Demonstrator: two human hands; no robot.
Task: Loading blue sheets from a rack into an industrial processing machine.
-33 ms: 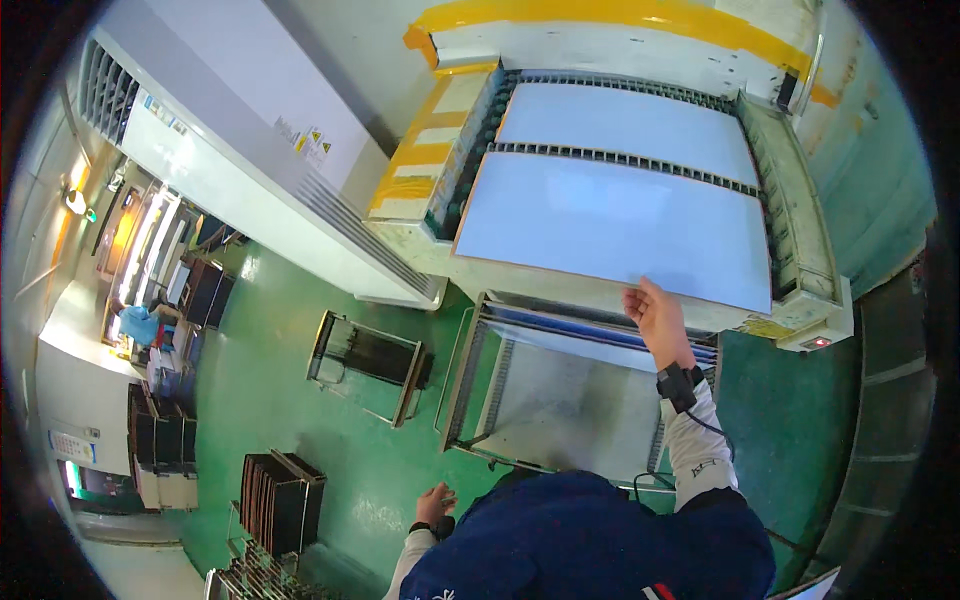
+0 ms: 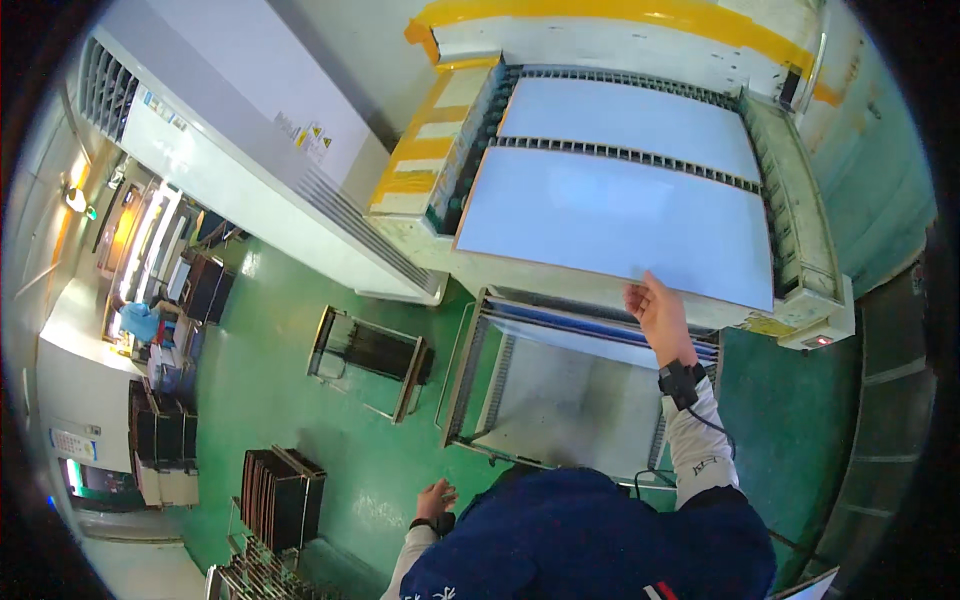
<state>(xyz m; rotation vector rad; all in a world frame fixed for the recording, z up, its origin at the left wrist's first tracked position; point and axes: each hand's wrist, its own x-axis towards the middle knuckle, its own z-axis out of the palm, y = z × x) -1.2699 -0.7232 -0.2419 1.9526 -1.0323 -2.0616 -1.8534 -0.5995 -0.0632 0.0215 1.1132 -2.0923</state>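
A white rectangular board (image 2: 610, 220) with a thin brown edge lies on the roller conveyor (image 2: 625, 156), its front edge jutting out toward me. My right hand (image 2: 660, 315) is at that front edge, right of its middle, thumb and forefinger closed on it and the other fingers curled below. Behind it, across a strip of rollers, lies a second white board (image 2: 630, 120). Low and near my body, my left hand (image 2: 435, 499) hangs away from the conveyor, fingers loosely bent and apart, with nothing seen in it.
Below the conveyor's front stands a wheeled rack (image 2: 570, 400) with blue-white panels at its far side. Left of it is a small metal cart (image 2: 368, 362). Dark boards (image 2: 283, 500) stand upright at lower left. A tall white cabinet (image 2: 270, 170) borders the conveyor; a person (image 2: 140, 320) is far left.
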